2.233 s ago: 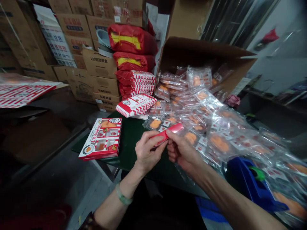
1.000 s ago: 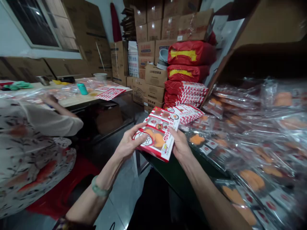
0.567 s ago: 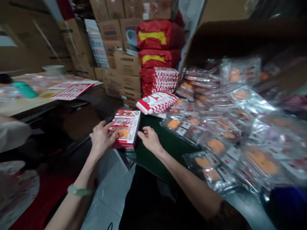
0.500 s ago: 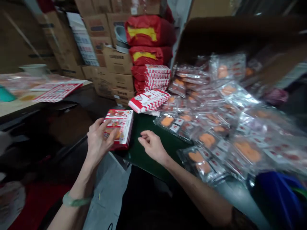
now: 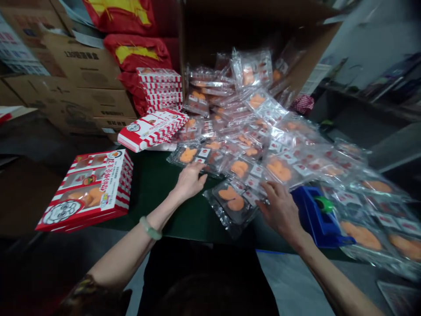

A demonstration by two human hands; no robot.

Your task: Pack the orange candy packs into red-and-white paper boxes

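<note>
Left hand [image 5: 189, 183] open, palm down, on the green tabletop [image 5: 154, 197], fingertips at the near edge of a clear plastic packet of orange pieces [image 5: 194, 156]. Right hand [image 5: 279, 210] open, fingers spread and slightly curled over the packets, no visible grip. Loose packet [image 5: 233, 202] lay between the hands, nearer the right. Blue tape dispenser [image 5: 317, 215] just right of the right hand. Red-and-white printed box [image 5: 87, 191] lay flat, far left of the left hand. Stack of flat red-and-white boxes [image 5: 153, 129] at the far table edge, beside the heaped packets [image 5: 259, 136]. Open cardboard carton [image 5: 259, 30] behind the heap. Red sacks [image 5: 136, 55] far left.
</note>
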